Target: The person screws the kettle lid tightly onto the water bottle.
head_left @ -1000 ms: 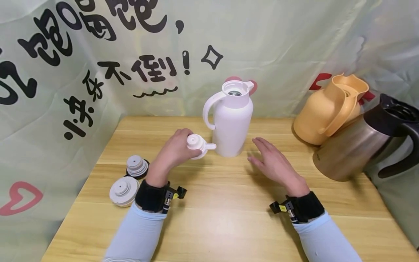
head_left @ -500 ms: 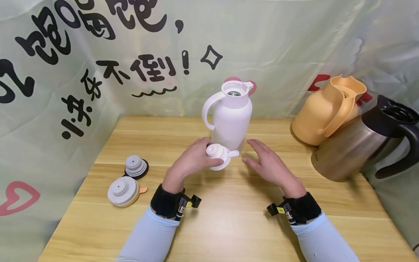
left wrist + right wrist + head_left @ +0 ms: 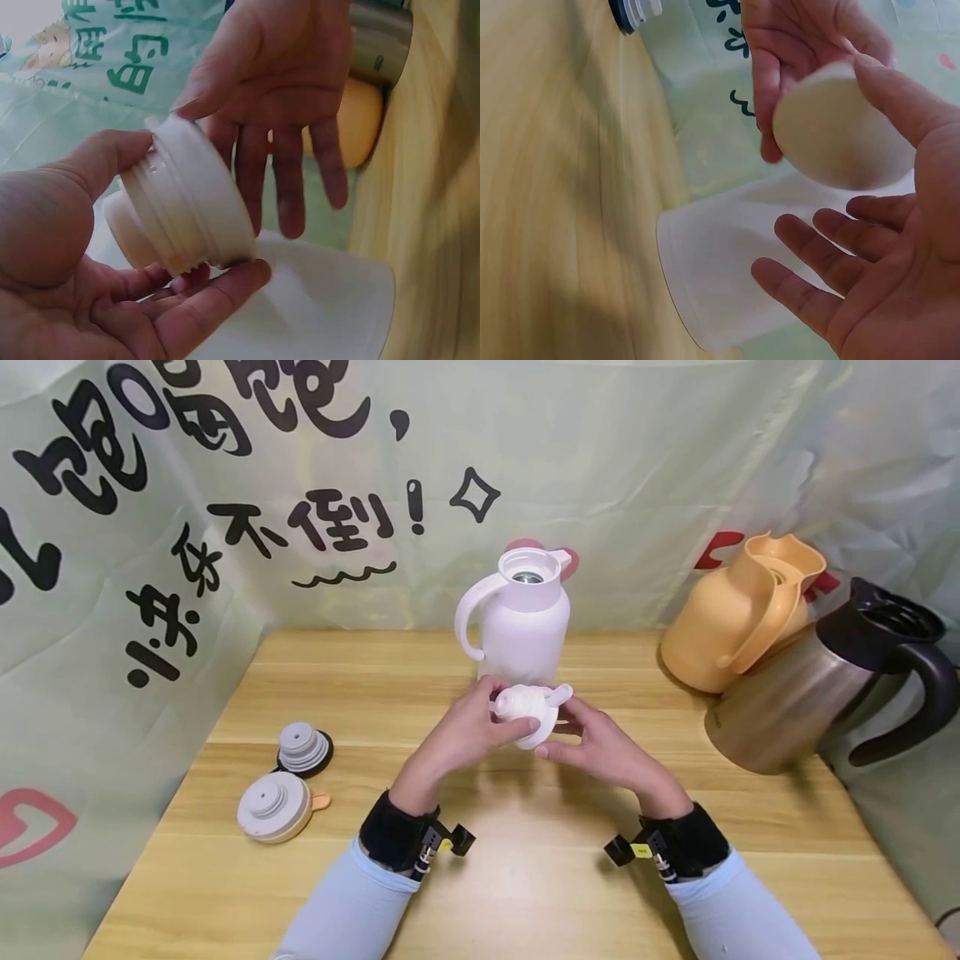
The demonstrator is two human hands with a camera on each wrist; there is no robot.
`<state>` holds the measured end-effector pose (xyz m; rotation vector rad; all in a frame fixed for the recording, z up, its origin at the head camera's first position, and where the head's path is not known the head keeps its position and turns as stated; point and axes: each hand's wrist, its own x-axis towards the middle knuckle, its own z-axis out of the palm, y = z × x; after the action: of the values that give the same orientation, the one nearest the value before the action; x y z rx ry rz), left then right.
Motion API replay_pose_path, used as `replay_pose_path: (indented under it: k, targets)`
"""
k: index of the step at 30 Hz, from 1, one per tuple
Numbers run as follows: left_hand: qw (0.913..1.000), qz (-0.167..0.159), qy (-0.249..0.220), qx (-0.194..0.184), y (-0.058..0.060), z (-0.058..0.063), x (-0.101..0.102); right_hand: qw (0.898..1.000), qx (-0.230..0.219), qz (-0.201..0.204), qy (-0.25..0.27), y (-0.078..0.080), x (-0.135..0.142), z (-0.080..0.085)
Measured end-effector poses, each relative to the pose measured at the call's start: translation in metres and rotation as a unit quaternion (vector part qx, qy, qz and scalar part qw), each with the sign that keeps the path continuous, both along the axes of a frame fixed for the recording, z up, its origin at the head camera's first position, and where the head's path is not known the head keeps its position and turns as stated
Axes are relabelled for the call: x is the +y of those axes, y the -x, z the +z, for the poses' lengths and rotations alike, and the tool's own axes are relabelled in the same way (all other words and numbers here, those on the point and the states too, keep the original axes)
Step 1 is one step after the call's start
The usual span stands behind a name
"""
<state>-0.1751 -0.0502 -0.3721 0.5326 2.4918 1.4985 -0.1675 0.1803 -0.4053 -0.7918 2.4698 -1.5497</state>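
You have brought the white lid (image 3: 522, 700) across to your right hand (image 3: 611, 756), its thumb now touching the rim, its other fingers extended without gripping, while your left hand (image 3: 463, 727) pinches the piece; the work appears to have become two-handed. Smooth, stepped and tabbed, apparently plastic, the lid tilts above the wood-grained table (image 3: 525, 893), in front of the uncapped, loop-handled white jug (image 3: 525, 639), its round-shouldered body softly satin.
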Motion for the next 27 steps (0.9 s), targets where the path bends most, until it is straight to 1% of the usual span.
replay_pose_path:
  k: [3, 6, 9, 13, 15, 17, 18, 20, 21, 22, 23, 24, 25, 27]
  targets:
    - [0.9998, 0.002, -0.015, -0.013, -0.002, -0.001, 0.002, 0.999, -0.019, 0.003, 0.029, -0.003, -0.004, 0.001]
    - [0.9989, -0.001, -0.040, -0.023, -0.003, -0.002, 0.002, 0.998, -0.023, 0.009, 0.061, -0.004, -0.006, 0.001]
    - [0.9979, -0.008, -0.061, -0.023, -0.004, -0.003, 0.003, 0.996, -0.018, 0.013, 0.091, -0.004, -0.008, 0.001]
    - [0.9973, -0.014, -0.070, -0.014, -0.002, -0.004, 0.004, 0.992, -0.014, 0.015, 0.126, -0.003, -0.011, 0.002]
    - [0.9970, -0.016, -0.073, -0.018, -0.002, -0.003, 0.005, 0.990, -0.012, 0.004, 0.143, -0.004, -0.012, 0.003]
    - [0.9975, -0.011, -0.069, -0.014, -0.002, 0.000, 0.005, 0.988, -0.009, -0.023, 0.155, -0.005, -0.013, 0.005]
    - [0.9979, -0.003, -0.065, -0.007, -0.003, 0.002, 0.004, 0.987, -0.005, -0.039, 0.158, -0.005, -0.013, 0.007]
    - [0.9976, 0.026, -0.061, 0.018, -0.003, 0.007, 0.001, 0.984, 0.001, -0.070, 0.163, -0.005, -0.012, 0.011]
    - [0.9959, 0.050, -0.065, 0.039, -0.003, 0.010, -0.001, 0.983, 0.005, -0.084, 0.162, -0.004, -0.011, 0.014]
    - [0.9923, 0.080, -0.071, 0.063, -0.002, 0.013, -0.004, 0.982, 0.011, -0.095, 0.163, -0.003, -0.009, 0.017]
    - [0.9867, 0.113, -0.080, 0.085, 0.000, 0.017, -0.007, 0.981, 0.017, -0.103, 0.162, -0.001, -0.006, 0.021]
    - [0.9787, 0.147, -0.096, 0.107, 0.003, 0.020, -0.011, 0.980, 0.024, -0.109, 0.163, 0.001, -0.003, 0.026]
    - [0.9693, 0.177, -0.113, 0.128, 0.006, 0.024, -0.014, 0.979, 0.034, -0.114, 0.164, 0.004, 0.000, 0.031]
    - [0.9509, 0.226, -0.140, 0.159, 0.016, 0.030, -0.020, 0.978, 0.057, -0.127, 0.158, 0.010, 0.006, 0.045]
